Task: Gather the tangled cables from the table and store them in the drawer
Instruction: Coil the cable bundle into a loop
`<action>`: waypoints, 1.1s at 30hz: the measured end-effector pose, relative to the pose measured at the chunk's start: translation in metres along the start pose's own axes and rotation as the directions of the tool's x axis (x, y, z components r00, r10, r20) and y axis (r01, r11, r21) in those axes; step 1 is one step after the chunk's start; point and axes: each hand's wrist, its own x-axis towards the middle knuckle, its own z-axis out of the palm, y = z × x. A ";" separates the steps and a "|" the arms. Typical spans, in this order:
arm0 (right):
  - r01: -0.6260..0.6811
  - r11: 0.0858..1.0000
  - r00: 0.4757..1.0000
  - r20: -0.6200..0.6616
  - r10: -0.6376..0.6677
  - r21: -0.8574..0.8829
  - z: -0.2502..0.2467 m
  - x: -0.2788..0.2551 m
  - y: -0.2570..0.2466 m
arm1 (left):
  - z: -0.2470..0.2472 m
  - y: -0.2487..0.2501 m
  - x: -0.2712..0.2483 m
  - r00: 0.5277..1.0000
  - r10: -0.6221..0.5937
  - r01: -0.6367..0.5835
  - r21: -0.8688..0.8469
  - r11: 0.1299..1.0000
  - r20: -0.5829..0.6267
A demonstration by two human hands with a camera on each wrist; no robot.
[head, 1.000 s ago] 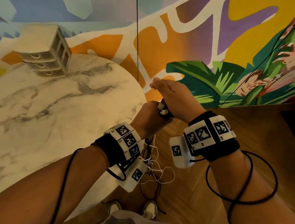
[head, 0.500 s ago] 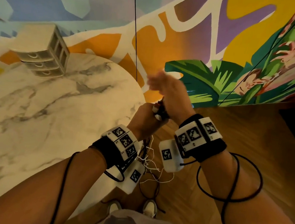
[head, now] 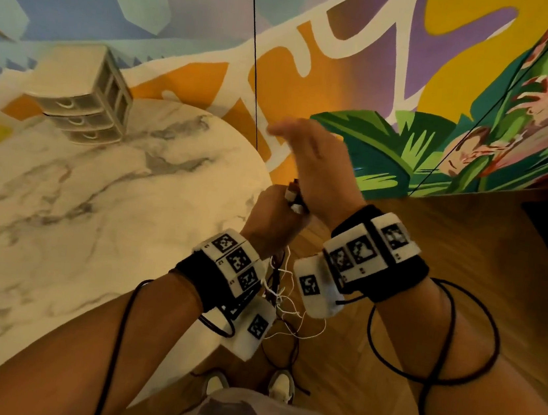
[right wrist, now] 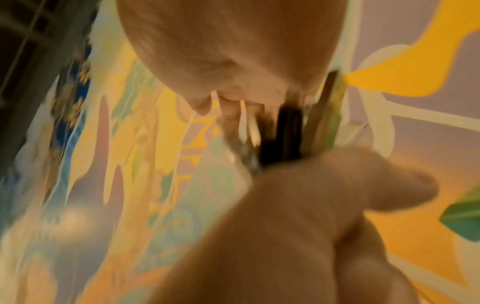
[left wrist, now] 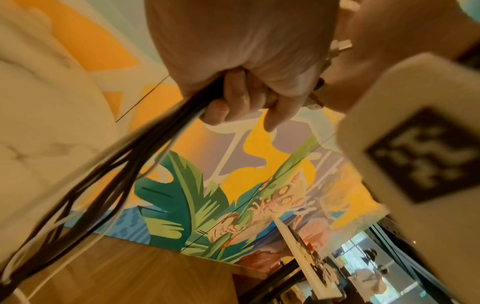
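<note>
Head view: cables [head: 279, 277] being gripped in the fisted left hand [head: 272, 221] off the table [head: 91, 219] edge at 3 o'clock, right hand [head: 315, 167] being raised above, fingers straight, drawer unit [head: 86, 98] at 10 o'clock; left wrist view: dark and white cables [left wrist: 109, 164] being clenched, trailing toward 7 o'clock; right wrist view: right fingers [right wrist: 231, 115] being held extended, blurred.

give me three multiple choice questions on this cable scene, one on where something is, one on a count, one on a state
1. Where is the drawer unit?
A. on the far side of the marble table, by the wall
B. on the wooden floor
C. in the right hand

2. How many drawer fronts does the unit show?
A. one
B. three
C. six

3. What is the left hand doing?
A. resting flat on the table
B. pulling a drawer open
C. gripping the cable bundle

Answers: 1 A, the unit stands on the tabletop near the mural; 2 B, three stacked handles show; 3 C, the left wrist view shows its fingers curled round the black and white cables.
</note>
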 end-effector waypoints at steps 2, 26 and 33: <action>-0.023 0.987 0.999 -0.034 0.029 0.159 -0.015 0.009 -0.002 | -0.003 -0.005 0.003 0.999 0.051 -0.051 -0.001 0.999 -0.016; -0.324 0.872 0.939 0.236 0.249 0.367 -0.006 -0.010 0.059 | -0.026 0.008 0.018 0.998 0.053 -0.062 -0.394 0.917 -0.035; -0.207 0.972 0.973 0.132 0.192 0.115 0.033 -0.033 0.055 | -0.016 0.044 0.025 0.993 0.039 -0.105 -0.689 0.717 -0.110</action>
